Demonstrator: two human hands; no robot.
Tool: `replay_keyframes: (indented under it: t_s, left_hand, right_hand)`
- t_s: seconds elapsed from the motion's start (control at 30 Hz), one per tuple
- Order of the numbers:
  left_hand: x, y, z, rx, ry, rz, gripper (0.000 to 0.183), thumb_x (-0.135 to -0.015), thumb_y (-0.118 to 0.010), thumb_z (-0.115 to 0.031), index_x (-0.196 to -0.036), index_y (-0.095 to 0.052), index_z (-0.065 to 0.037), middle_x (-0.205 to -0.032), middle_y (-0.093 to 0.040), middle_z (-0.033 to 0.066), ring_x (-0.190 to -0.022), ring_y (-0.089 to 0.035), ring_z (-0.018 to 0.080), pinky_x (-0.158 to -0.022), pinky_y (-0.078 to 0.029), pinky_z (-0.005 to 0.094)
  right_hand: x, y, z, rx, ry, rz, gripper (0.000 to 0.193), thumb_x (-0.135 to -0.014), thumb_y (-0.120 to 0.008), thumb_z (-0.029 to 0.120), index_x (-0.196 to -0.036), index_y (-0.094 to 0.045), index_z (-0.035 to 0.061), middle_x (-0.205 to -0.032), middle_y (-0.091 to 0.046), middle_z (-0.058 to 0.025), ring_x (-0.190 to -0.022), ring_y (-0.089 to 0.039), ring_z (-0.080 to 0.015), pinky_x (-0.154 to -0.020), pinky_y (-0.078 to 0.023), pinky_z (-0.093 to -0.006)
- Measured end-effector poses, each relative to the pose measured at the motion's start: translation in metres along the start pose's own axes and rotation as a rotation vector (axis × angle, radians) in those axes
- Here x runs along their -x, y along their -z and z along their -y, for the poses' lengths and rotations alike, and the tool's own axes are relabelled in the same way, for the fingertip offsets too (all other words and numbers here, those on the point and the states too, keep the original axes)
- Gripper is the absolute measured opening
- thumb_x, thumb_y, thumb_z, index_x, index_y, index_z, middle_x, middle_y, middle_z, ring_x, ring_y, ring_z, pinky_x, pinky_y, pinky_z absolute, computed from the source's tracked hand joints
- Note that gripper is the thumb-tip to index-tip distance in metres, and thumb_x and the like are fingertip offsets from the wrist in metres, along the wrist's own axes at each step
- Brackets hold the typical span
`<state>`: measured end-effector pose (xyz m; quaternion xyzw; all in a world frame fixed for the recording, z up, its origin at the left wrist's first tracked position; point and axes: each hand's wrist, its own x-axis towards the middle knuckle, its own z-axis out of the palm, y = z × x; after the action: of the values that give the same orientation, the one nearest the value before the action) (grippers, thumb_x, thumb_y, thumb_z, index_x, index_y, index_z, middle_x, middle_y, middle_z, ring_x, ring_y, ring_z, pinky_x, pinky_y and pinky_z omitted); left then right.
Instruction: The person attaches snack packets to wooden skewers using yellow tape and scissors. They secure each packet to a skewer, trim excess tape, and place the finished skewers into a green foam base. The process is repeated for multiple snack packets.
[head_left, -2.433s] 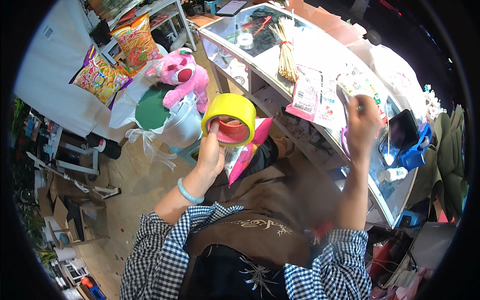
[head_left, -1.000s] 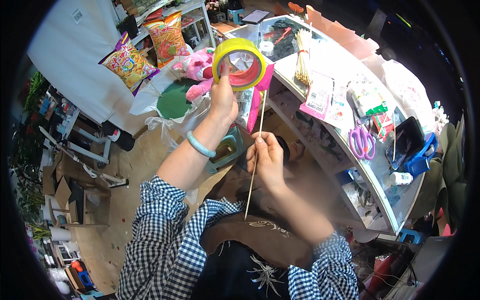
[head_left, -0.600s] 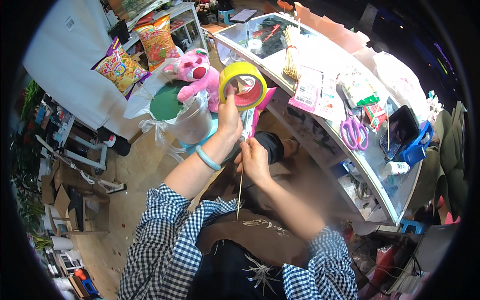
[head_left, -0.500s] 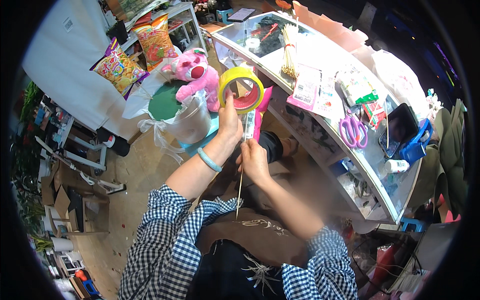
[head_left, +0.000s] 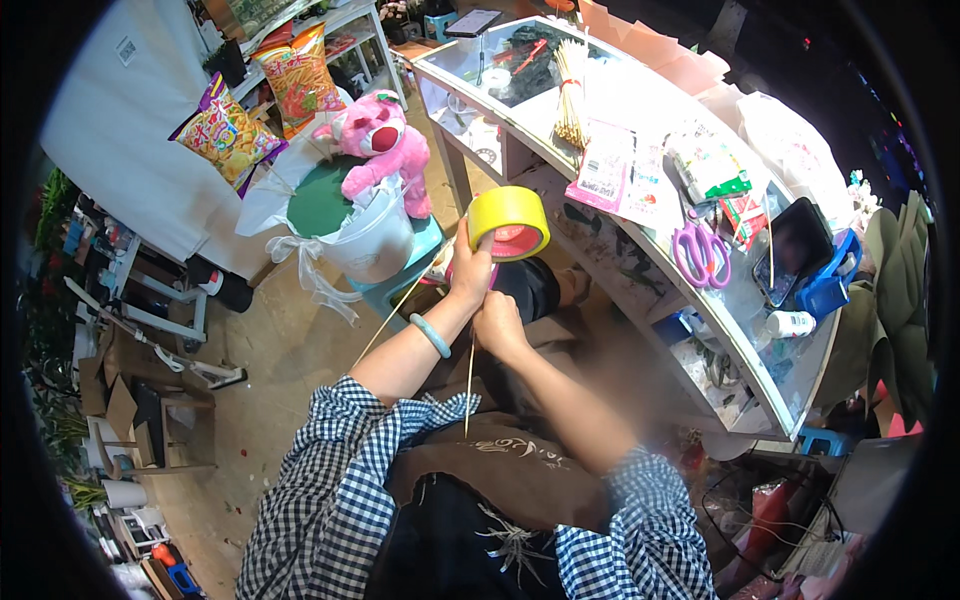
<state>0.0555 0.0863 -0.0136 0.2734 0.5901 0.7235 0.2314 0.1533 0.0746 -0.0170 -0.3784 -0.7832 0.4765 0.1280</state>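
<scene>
My left hand [head_left: 471, 270], with a pale green bangle on its wrist, is closed on a wide roll of yellow tape [head_left: 510, 210]. Just below it, my right hand [head_left: 499, 322] is a closed fist around a thin wooden stick [head_left: 470, 390], whose lower end points at my lap. Another thin stick [head_left: 392, 322] slants down to the left from behind my left hand. A pink packet [head_left: 438, 278] shows only in slivers behind the left fingers and wrist; most of it is hidden.
Left of my hands, a bucket [head_left: 375, 250] on a blue stool holds green foam, a pink plush bear [head_left: 390, 150] and two snack bags [head_left: 225, 130]. On the curved glass counter [head_left: 740, 330] lie a stick bundle [head_left: 570, 95], purple scissors [head_left: 700, 253], packets and a phone [head_left: 795, 250].
The tape roll has moved down and right and turned more side-on. The pink packet has swung down behind my left hand, and a second stick now shows at the left.
</scene>
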Motion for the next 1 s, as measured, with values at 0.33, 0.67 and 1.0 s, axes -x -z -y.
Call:
replay_keyframes:
  t_s: [0.33,0.67,1.0]
  left_hand:
    - [-0.022,0.002,-0.045,0.409,0.160,0.102,0.041,-0.095,-0.055,-0.032,-0.127,-0.049,-0.007,-0.120,-0.058,0.0100,-0.109,-0.057,0.0202,-0.097,-0.044,0.0377]
    - [-0.006,0.013,-0.080,0.405,0.362,0.124,0.043,-0.095,-0.051,-0.041,-0.123,-0.052,-0.008,-0.125,-0.056,0.0082,-0.114,-0.054,0.0197,-0.096,-0.042,0.0355]
    - [0.095,0.027,-0.026,0.243,0.048,0.302,0.041,-0.096,-0.053,-0.021,-0.131,-0.044,-0.002,-0.124,-0.053,0.0090,-0.113,-0.052,0.0190,-0.098,-0.041,0.0330]
  right_hand:
    - [0.000,0.006,0.035,-0.119,0.091,-0.064,0.011,-0.077,-0.055,0.002,-0.079,-0.064,-0.0047,-0.075,-0.063,-0.0283,-0.078,-0.064,-0.0432,-0.067,-0.052,-0.0513]
    - [0.024,0.017,0.062,-0.369,-0.066,0.079,0.016,-0.081,-0.054,0.000,-0.069,-0.059,-0.0090,-0.059,-0.061,-0.0217,-0.053,-0.066,-0.0308,-0.051,-0.054,-0.0412]
    - [0.070,-0.013,0.002,-0.099,-0.119,0.110,0.011,-0.078,-0.059,0.001,-0.077,-0.064,-0.0089,-0.077,-0.066,-0.0244,-0.074,-0.069,-0.0350,-0.061,-0.055,-0.0435]
